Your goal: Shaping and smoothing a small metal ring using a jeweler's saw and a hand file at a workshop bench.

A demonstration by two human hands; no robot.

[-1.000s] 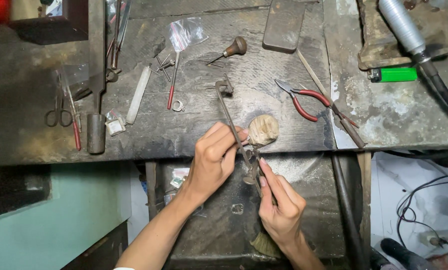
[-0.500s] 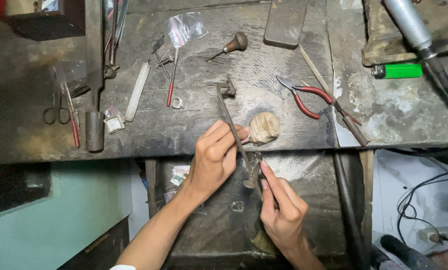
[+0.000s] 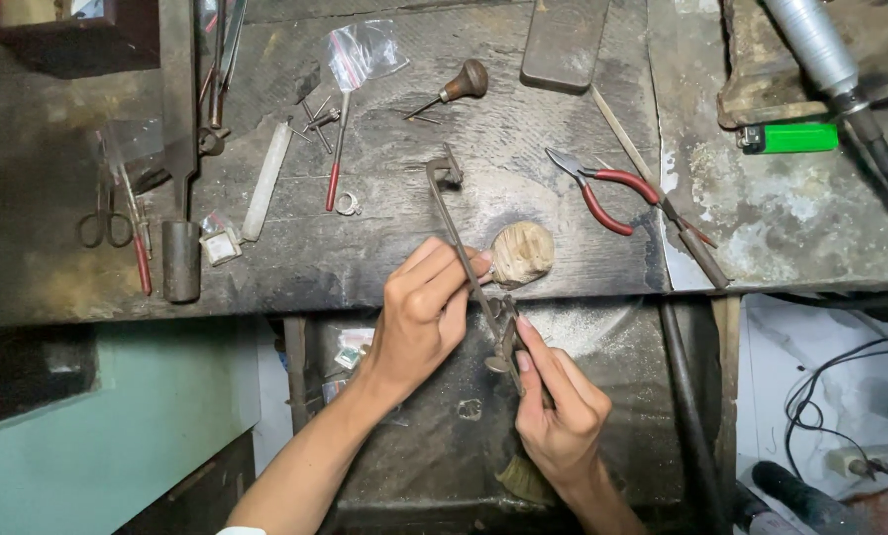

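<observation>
Both my hands closed on a thin dark metal saw frame (image 3: pixel 469 267) at the edge of the worn dark wooden table (image 3: pixel 384 248).

My left hand (image 3: pixel 426 315) curls shut around the frame's bar; my right hand (image 3: pixel 555 401) pinches its lower end between fingertips. A round tan wooden peg (image 3: pixel 523 253) sits just beside, red-handled pliers (image 3: pixel 602 188) farther right. Since a moment ago, my right hand has slid slightly lower.

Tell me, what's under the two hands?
Below the left hand and right hand, which hold a thin metal saw frame, lies a dusty dark tray with a small ring. What the palms cover stays hidden.
</observation>
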